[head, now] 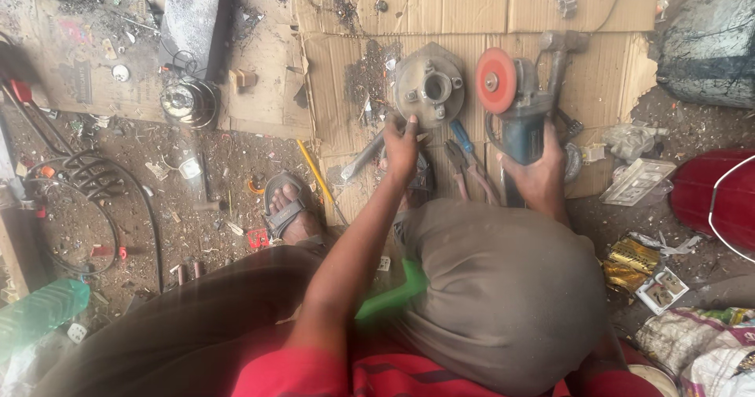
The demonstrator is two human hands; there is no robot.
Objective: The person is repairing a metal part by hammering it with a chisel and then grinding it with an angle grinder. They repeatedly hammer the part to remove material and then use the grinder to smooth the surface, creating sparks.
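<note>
Round grey metal flange (429,87) lying flat on worn cardboard sheet (472,59) at about 12 o'clock from the knees, dull and dusty, with a raised central hub around an open bore and small bolt holes spaced about that hub. Dark metal filings scattered on the cardboard at its 9 o'clock side.

Left hand (402,147) at 6 o'clock of the flange, fingers curled and pinching the upper end of a thin grey metal rod (366,155), fingertips just touching the flange's lower rim.

Right hand (539,170) wrapped tight round the blue body of an angle grinder (519,110), lying just beside the flange at its 3 o'clock. Orange-red abrasive disc (496,81) facing up, nearly touching the flange's edge; grey gear head and side handle reaching toward 1 o'clock.

Between the two hands, pliers (469,173) with reddish handles and a blue-handled screwdriver (462,136), resting on the cardboard at 5 o'clock of the flange. Yellow rod (314,173) slanting at 7 o'clock. Sandalled foot (287,212) farther out at 8 o'clock on littered dirt floor (189,200). Shiny round metal part (187,103) well apart at 9 o'clock. Green plastic bottle (38,312) far off at 8 o'clock.
</note>
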